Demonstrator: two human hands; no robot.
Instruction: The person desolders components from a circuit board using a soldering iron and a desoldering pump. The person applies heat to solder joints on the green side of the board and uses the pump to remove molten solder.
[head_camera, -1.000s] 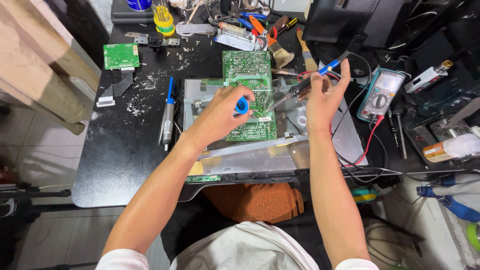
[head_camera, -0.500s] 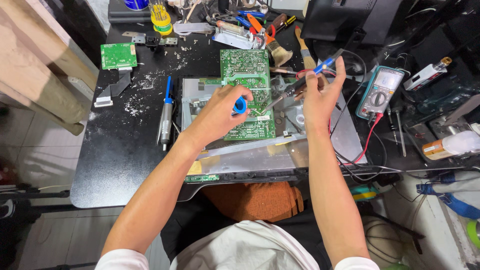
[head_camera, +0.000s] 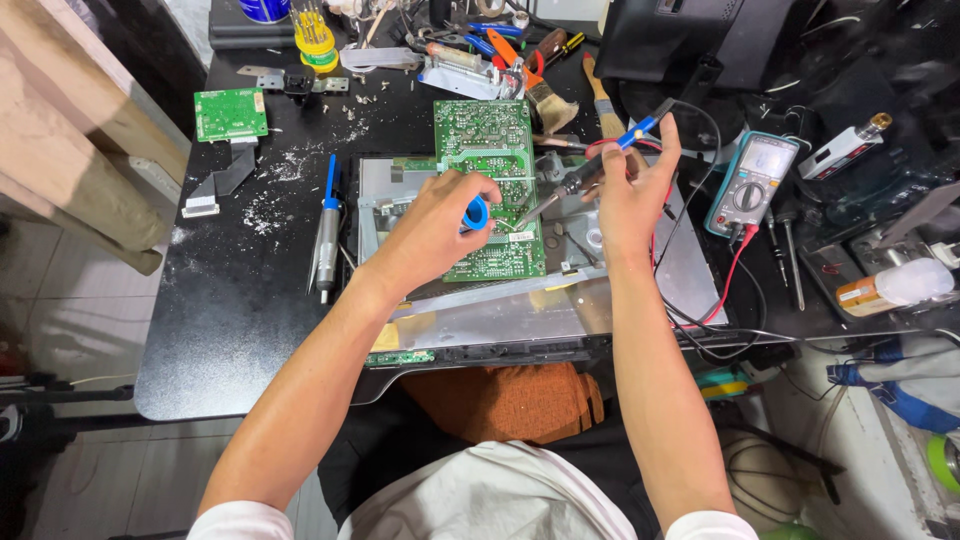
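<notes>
My left hand (head_camera: 432, 228) grips a small blue solder spool (head_camera: 477, 212) over a green circuit board (head_camera: 488, 160) that lies on a metal chassis (head_camera: 520, 310). In my right hand (head_camera: 632, 190) is a soldering iron (head_camera: 590, 172) with a blue-ended handle, held like a pen. Its tip slants down and left to the board beside the spool. Both hands rest close together above the board's lower half.
A blue-handled desoldering pump (head_camera: 327, 232) lies left of the chassis. A small green board (head_camera: 230, 113) and a ribbon cable (head_camera: 215, 187) sit at the far left. A multimeter (head_camera: 750, 183) with red lead stands right. Brushes (head_camera: 600, 95), pliers and screwdrivers crowd the back edge.
Both hands stay on the board; the view has shifted slightly, and the iron tip and spool remain at about the same spot.
</notes>
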